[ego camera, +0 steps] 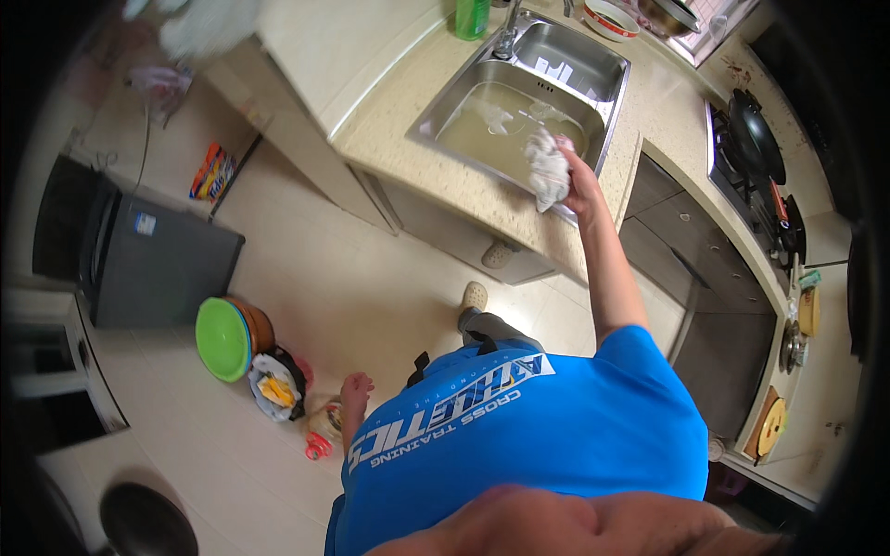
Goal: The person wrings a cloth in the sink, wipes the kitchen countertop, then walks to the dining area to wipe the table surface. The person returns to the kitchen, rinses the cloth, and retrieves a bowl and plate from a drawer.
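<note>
My right hand [580, 182] grips a bunched, whitish cloth [548, 167] at the front edge of the stainless-steel sink [445, 139]. The cloth hangs partly over the front rim. Cloudy, yellowish water [480, 142] fills much of the near basin, and a pale piece of fabric or similar [495, 115] shows in it. Beyond it lies a second, shallower basin [567, 59] holding no water that I can see. A metal faucet [507, 42] rises at the sink's left side. Down by my left side hangs my left hand [357, 390], with loosely curled fingers and nothing visible in it.
On the counter [396, 97] are a green bottle [473, 17] and a white bowl with a red band [612, 19]. Right of me, a wok [754, 139] sits on the gas stove. Floor items on my left include a green basin [222, 339] and a lined trash bin [268, 389].
</note>
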The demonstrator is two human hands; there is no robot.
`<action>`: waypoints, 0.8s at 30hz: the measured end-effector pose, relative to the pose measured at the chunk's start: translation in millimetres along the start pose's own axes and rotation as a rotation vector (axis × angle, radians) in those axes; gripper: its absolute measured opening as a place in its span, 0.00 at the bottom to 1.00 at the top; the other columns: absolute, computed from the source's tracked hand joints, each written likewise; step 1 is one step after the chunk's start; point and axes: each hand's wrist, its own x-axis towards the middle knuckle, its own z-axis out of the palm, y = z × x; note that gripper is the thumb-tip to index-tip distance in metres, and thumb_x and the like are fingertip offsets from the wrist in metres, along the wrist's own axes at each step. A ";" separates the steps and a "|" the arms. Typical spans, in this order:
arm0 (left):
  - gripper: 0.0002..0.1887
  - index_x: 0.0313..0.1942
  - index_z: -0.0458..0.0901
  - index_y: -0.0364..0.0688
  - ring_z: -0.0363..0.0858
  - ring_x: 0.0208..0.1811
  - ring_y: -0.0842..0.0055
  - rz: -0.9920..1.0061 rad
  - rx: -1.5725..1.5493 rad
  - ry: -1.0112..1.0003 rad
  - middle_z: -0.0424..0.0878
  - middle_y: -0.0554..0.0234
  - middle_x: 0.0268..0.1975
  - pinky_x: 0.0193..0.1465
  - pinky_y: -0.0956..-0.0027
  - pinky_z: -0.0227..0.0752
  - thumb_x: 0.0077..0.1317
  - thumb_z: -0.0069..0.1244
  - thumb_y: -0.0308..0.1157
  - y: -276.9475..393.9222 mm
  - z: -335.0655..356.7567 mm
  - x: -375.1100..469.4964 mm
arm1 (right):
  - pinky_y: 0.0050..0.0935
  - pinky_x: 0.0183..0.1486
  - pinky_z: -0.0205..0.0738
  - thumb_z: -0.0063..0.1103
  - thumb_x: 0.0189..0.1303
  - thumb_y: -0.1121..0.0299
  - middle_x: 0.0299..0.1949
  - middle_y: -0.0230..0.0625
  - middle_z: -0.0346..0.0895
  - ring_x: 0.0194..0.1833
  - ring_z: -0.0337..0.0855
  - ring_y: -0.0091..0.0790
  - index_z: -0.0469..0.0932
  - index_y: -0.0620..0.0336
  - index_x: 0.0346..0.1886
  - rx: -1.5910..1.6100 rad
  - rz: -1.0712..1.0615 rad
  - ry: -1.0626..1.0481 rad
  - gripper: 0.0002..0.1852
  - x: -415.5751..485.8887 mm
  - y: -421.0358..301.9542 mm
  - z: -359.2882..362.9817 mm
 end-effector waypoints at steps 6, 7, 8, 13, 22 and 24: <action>0.14 0.50 0.77 0.35 0.84 0.41 0.75 0.299 0.128 -0.107 0.84 0.59 0.40 0.44 0.74 0.76 0.67 0.54 0.32 179.3 65.7 27.1 | 0.35 0.37 0.77 0.67 0.55 0.66 0.29 0.31 0.81 0.33 0.81 0.28 0.83 0.55 0.38 -0.865 -0.012 0.458 0.08 184.1 57.8 -140.1; 0.14 0.50 0.77 0.35 0.83 0.42 0.75 0.295 0.104 -0.076 0.84 0.58 0.41 0.46 0.73 0.76 0.67 0.53 0.31 197.2 70.9 21.4 | 0.36 0.42 0.77 0.68 0.53 0.66 0.35 0.37 0.82 0.39 0.82 0.35 0.80 0.58 0.44 -1.267 0.002 0.438 0.15 189.8 97.8 -94.5; 0.14 0.50 0.76 0.34 0.83 0.43 0.75 0.306 0.080 -0.071 0.84 0.58 0.42 0.48 0.73 0.76 0.68 0.53 0.30 221.1 80.4 15.6 | 0.36 0.48 0.76 0.68 0.52 0.66 0.44 0.43 0.82 0.45 0.82 0.40 0.76 0.57 0.53 -1.335 -0.003 0.365 0.23 182.7 121.8 -59.9; 0.12 0.51 0.76 0.34 0.82 0.46 0.76 0.433 0.058 -0.214 0.83 0.57 0.45 0.52 0.73 0.74 0.70 0.50 0.27 316.0 115.4 19.3 | 0.37 0.47 0.80 0.69 0.49 0.64 0.43 0.49 0.83 0.44 0.84 0.44 0.82 0.55 0.49 -1.162 0.502 -0.119 0.21 187.7 85.2 -40.1; 0.11 0.52 0.76 0.36 0.80 0.53 0.74 0.567 -0.028 -0.741 0.81 0.57 0.51 0.53 0.71 0.74 0.73 0.42 0.26 458.8 225.4 73.4 | 0.29 0.33 0.79 0.74 0.47 0.64 0.36 0.36 0.83 0.40 0.84 0.28 0.79 0.59 0.47 -0.679 0.296 0.094 0.23 183.6 91.5 -54.1; 0.13 0.54 0.74 0.36 0.77 0.57 0.72 0.458 -0.165 -0.770 0.79 0.57 0.54 0.53 0.66 0.75 0.74 0.42 0.32 475.5 261.7 95.4 | 0.25 0.29 0.75 0.72 0.52 0.62 0.35 0.32 0.81 0.34 0.81 0.24 0.79 0.55 0.45 -0.460 0.163 0.077 0.19 172.4 76.0 -16.2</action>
